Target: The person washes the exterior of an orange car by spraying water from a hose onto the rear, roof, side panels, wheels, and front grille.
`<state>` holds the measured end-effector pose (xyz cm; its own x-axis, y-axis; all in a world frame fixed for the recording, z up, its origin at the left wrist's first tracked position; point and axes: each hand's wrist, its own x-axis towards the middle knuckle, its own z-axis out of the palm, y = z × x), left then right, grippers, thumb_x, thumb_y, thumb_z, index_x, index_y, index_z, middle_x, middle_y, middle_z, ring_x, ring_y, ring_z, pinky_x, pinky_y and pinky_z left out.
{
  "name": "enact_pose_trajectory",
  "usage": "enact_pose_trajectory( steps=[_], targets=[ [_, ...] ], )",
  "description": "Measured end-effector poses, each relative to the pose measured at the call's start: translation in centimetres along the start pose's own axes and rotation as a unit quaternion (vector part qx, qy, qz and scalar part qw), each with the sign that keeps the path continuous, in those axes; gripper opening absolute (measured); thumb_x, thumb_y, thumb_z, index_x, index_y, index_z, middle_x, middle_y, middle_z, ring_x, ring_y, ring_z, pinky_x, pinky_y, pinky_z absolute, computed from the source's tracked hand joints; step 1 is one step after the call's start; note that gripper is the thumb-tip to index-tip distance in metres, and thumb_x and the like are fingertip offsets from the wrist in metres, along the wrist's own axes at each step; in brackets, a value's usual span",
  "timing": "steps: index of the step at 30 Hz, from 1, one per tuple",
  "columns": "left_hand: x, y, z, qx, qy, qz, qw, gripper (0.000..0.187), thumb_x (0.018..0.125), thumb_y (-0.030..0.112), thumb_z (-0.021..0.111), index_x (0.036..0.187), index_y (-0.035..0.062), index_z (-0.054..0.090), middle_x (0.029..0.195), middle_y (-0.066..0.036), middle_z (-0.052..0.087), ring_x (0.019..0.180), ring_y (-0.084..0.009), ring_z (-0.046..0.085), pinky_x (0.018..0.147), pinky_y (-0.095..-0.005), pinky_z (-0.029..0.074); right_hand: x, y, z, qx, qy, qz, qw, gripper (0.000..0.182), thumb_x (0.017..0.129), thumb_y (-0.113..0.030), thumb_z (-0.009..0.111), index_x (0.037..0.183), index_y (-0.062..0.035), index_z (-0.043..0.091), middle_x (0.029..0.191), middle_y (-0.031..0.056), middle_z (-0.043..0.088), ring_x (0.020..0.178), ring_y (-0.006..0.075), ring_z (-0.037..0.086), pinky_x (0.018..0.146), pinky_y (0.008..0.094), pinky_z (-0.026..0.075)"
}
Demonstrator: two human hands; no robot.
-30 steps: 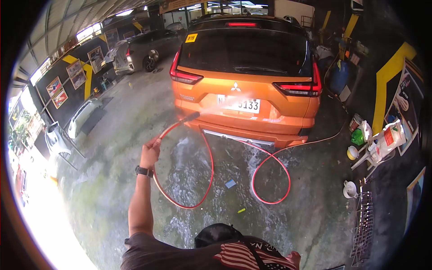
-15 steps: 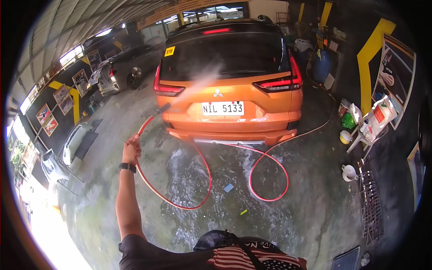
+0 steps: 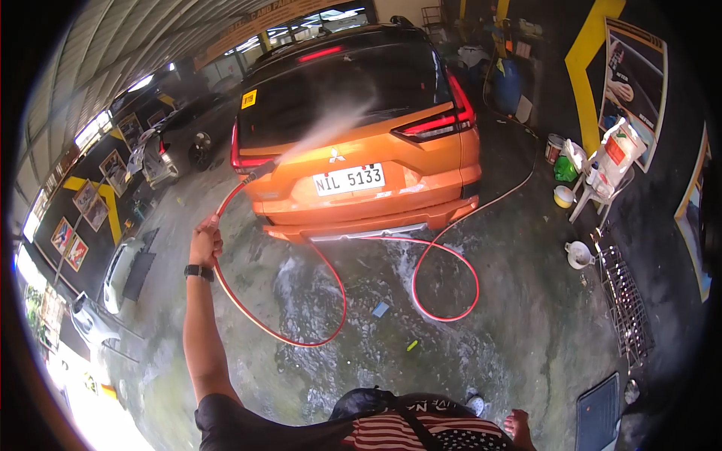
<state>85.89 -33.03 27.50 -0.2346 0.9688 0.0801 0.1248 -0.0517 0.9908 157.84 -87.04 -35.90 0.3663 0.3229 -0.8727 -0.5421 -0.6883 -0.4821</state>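
Observation:
My left hand [image 3: 205, 242], with a dark watch on the wrist, is wrapped round a red hose [image 3: 344, 289] out in front of me. From the hose's dark nozzle [image 3: 259, 173], a white spray goes up to the right across the back of an orange car [image 3: 436, 169]. It passes over the tailgate and the dark rear window [image 3: 338, 90]. The nozzle is near the left tail light. At the lower edge, beside my body, a small part of my right hand [image 3: 517, 425] shows; its fingers are too small and cut off to read.
Hose loops lie on the wet, foamy floor [image 3: 361, 331] with a blue piece [image 3: 380, 309] and a yellow-green piece [image 3: 411, 346]. At right stand a chair [image 3: 590, 192] with bags, buckets, a metal rack [image 3: 624, 301] and a dark tray [image 3: 598, 410]. A grey car [image 3: 162, 161] is at left.
My left hand has moved left and slightly lower in the view. The nozzle has shifted left and the spray now reaches higher on the window. My right hand has appeared; the view has tilted.

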Motion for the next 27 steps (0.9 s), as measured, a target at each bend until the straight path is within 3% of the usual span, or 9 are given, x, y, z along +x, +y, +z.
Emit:
enact_pose_trajectory(
  steps=[2, 4, 6, 10, 13, 16, 21, 25, 27],
  targets=[
    [0.7, 0.2, -0.1, -0.004, -0.012, -0.009, 1.0, 0.027, 0.093, 0.042, 0.055, 0.113, 0.024, 0.058, 0.056, 0.011, 0.024, 0.042, -0.0033, 0.021, 0.038, -0.0222, 0.017, 0.5, 1.3, -0.2, 0.028, -0.02, 0.038, 0.999, 0.029, 0.087, -0.029, 0.057, 0.114, -0.0187, 0.051, 0.094, 0.0139, 0.06, 0.077, 0.0343, 0.062, 0.065, 0.0545, 0.049],
    [2.1, 1.3, 0.2, -0.012, -0.013, 0.006, 1.0, 0.028, 0.092, 0.043, 0.056, 0.113, 0.0242, 0.058, 0.056, 0.011, 0.024, 0.042, -0.0032, 0.022, 0.038, -0.022, 0.017, -1.8, 0.6, 0.9, -0.058, 0.013, 0.037, 0.998, 0.034, 0.087, -0.029, 0.057, 0.118, -0.0186, 0.048, 0.097, 0.0151, 0.06, 0.081, 0.0356, 0.062, 0.071, 0.0544, 0.049],
    [2.8, 3.0, 1.1, -0.045, 0.017, 0.071, 0.996, 0.028, 0.092, 0.043, 0.055, 0.113, 0.0238, 0.058, 0.056, 0.011, 0.024, 0.041, -0.0029, 0.022, 0.037, -0.0216, 0.017, -1.6, 1.4, 1.0, -0.041, 0.008, 0.051, 0.998, 0.037, 0.087, -0.027, 0.059, 0.12, -0.0174, 0.047, 0.098, 0.0151, 0.06, 0.081, 0.0361, 0.062, 0.071, 0.0541, 0.049],
    [2.4, 5.1, 2.9, -0.03, -0.015, 0.081, 0.996, 0.03, 0.093, 0.041, 0.054, 0.117, 0.0242, 0.057, 0.056, 0.011, 0.023, 0.041, -0.0025, 0.022, 0.037, -0.0212, 0.017, -2.2, 0.6, 1.9, -0.066, 0.041, 0.04, 0.996, 0.037, 0.088, -0.029, 0.058, 0.12, -0.0156, 0.047, 0.097, 0.0144, 0.06, 0.081, 0.0339, 0.063, 0.069, 0.0527, 0.05],
    [1.4, 5.1, 4.0, 0.025, -0.043, 0.036, 0.998, 0.038, 0.093, 0.041, 0.054, 0.128, 0.0261, 0.053, 0.056, 0.011, 0.023, 0.04, -0.0026, 0.022, 0.036, -0.0211, 0.017, -2.4, 0.4, 2.2, -0.036, 0.044, -0.005, 0.998, 0.035, 0.086, -0.029, 0.059, 0.117, -0.015, 0.049, 0.091, 0.0119, 0.06, 0.075, 0.0315, 0.062, 0.067, 0.0509, 0.05],
    [1.2, 6.1, 5.0, 0.038, -0.052, 0.03, 0.997, 0.038, 0.093, 0.041, 0.055, 0.127, 0.026, 0.054, 0.056, 0.011, 0.023, 0.04, -0.0027, 0.022, 0.037, -0.021, 0.017, -2.2, 0.9, 1.6, -0.026, 0.025, 0.006, 0.999, 0.033, 0.087, -0.028, 0.058, 0.116, -0.0157, 0.049, 0.088, 0.0119, 0.06, 0.074, 0.032, 0.062, 0.066, 0.051, 0.049],
    [0.1, 10.6, 9.0, -0.005, -0.027, 0.107, 0.994, 0.038, 0.092, 0.041, 0.056, 0.127, 0.0255, 0.054, 0.058, 0.011, 0.025, 0.042, -0.0029, 0.024, 0.038, -0.0207, 0.019, -0.6, 1.9, -0.7, -0.044, 0.032, 0.043, 0.998, 0.032, 0.088, -0.028, 0.057, 0.117, -0.0158, 0.049, 0.092, 0.0146, 0.061, 0.077, 0.0343, 0.064, 0.066, 0.0531, 0.05],
    [-2.2, 12.4, 12.9, -0.008, -0.025, 0.096, 0.995, 0.038, 0.092, 0.04, 0.056, 0.128, 0.0254, 0.053, 0.058, 0.01, 0.025, 0.042, -0.0028, 0.024, 0.038, -0.0208, 0.018, 0.4, 1.3, -2.8, -0.017, 0.04, 0.04, 0.998, 0.033, 0.087, -0.027, 0.057, 0.117, -0.0158, 0.049, 0.091, 0.015, 0.061, 0.077, 0.0338, 0.064, 0.065, 0.052, 0.051],
    [-3.5, 12.2, 14.4, 0.025, -0.039, 0.113, 0.992, 0.041, 0.093, 0.038, 0.055, 0.13, 0.019, 0.053, 0.058, 0.01, 0.029, 0.042, -0.0026, 0.027, 0.036, -0.0199, 0.021, 0.6, 0.9, -3.7, -0.017, 0.034, -0.001, 0.999, 0.032, 0.087, -0.027, 0.058, 0.116, -0.0162, 0.049, 0.089, 0.0144, 0.062, 0.075, 0.0327, 0.064, 0.064, 0.0506, 0.051]
  ],
)
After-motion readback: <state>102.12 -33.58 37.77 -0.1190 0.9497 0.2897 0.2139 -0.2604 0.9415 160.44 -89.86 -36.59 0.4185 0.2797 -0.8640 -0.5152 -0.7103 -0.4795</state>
